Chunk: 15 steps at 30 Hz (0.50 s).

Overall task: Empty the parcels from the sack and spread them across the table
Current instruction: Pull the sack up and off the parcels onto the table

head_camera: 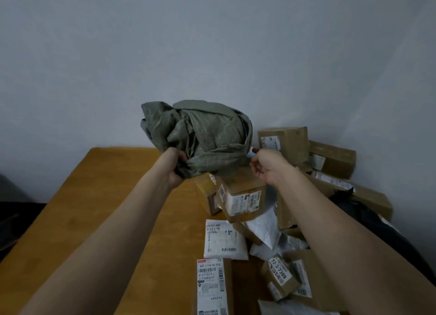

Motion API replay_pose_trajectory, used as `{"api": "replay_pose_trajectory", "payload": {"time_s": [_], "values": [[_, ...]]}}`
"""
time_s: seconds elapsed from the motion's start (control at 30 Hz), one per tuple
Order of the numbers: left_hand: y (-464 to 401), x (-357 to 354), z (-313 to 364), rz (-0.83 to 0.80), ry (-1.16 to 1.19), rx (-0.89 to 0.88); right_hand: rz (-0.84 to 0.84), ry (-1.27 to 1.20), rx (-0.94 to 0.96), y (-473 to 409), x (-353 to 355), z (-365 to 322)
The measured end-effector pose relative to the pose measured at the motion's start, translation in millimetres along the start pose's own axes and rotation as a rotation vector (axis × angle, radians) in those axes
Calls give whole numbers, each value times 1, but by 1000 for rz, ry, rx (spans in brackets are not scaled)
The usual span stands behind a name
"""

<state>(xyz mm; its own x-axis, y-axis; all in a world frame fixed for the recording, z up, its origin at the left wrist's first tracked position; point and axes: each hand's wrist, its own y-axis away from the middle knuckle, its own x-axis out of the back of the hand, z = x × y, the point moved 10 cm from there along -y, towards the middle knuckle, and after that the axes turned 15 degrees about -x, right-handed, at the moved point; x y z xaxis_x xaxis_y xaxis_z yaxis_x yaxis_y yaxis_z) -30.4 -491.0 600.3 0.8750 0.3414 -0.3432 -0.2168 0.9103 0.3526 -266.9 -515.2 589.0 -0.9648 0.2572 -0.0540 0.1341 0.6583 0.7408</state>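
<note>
Gripped crumpled grey-green woven sack [200,135] with left hand [175,167], raised above brown cardboard parcels [243,196]. Pinched sack edge with right hand [266,168].

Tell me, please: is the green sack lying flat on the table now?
No: the green sack is bunched up and held in the air above the table by the left hand and the right hand.

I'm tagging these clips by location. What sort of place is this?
Probably a plain parcel-sorting room or back room: labelled cardboard boxes and white mailers lie heaped on a wooden table against a bare wall, with a green sack held above.
</note>
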Motion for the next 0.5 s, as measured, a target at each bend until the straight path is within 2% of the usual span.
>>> {"api": "replay_pose_trajectory", "payload": {"time_s": [0.3, 0.5], "values": [[-6, 73, 22, 163, -24, -41, -182, 65, -29, -1, -83, 19], [-37, 123, 27, 199, -46, 4, -173, 73, -12, 0, -132, 21]]}}
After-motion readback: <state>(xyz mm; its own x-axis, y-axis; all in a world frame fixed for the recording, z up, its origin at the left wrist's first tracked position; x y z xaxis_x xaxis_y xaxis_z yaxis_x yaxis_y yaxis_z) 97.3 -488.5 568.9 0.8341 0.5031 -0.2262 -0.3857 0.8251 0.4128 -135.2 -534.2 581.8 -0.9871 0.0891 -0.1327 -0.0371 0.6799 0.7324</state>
